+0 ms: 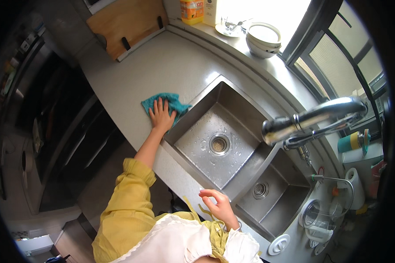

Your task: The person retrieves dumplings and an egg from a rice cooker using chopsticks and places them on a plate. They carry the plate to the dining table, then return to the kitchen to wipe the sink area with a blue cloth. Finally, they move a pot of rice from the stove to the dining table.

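My left hand (162, 115) lies flat with spread fingers on a teal cloth (173, 101), pressing it to the light countertop (131, 82) beside the larger basin's left rim. The cloth is crumpled and reaches that rim. My right hand (219, 205) is held with bent fingers over the counter's front edge, near the divider of the double steel sink (214, 123); no object shows in it. Water drops dot the larger basin's floor around its drain (219, 144). The smaller basin (276, 194) lies to the right.
A chrome faucet (316, 115) arches over the sink from the right. Stacked bowls (263, 41), a small plate (228, 31) and bottles (192, 12) line the windowsill. A wooden board (128, 23) stands at the back left. A white lid (278, 245) and a glass jar (312, 213) sit right.
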Demonstrator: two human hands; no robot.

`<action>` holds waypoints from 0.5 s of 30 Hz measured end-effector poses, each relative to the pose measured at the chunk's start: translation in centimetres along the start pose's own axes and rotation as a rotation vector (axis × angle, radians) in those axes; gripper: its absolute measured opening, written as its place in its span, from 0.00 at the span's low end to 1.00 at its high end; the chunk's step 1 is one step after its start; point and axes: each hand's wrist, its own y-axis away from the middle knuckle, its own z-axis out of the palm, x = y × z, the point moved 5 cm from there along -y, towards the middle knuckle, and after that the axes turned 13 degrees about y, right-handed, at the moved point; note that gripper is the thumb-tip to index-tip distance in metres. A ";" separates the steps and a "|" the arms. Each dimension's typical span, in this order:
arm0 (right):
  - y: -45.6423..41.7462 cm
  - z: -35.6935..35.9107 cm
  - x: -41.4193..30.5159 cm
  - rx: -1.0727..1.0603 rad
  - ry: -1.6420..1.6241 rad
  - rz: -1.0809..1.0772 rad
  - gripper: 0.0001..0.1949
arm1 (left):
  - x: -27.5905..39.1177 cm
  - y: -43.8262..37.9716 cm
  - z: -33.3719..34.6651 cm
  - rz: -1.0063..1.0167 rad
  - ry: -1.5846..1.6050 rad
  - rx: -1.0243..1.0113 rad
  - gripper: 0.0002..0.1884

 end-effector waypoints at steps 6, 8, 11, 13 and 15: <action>-1.9 -1.7 3.1 0.131 -0.134 0.261 0.09 | 8.1 -9.9 3.8 0.104 -0.006 -0.050 0.36; -2.9 -2.4 3.3 0.154 -0.150 0.301 0.09 | 11.9 -11.3 6.0 0.232 0.019 -0.008 0.33; -3.4 -3.4 3.0 0.177 -0.132 0.313 0.09 | 17.3 -13.8 8.4 0.334 0.127 0.071 0.25; -3.2 -4.0 3.0 0.217 -0.120 0.304 0.09 | 21.3 -14.8 10.0 0.290 0.232 -0.020 0.24; -2.4 -4.5 3.6 0.286 -0.130 0.303 0.10 | 26.9 -13.1 11.6 0.427 0.323 -0.130 0.22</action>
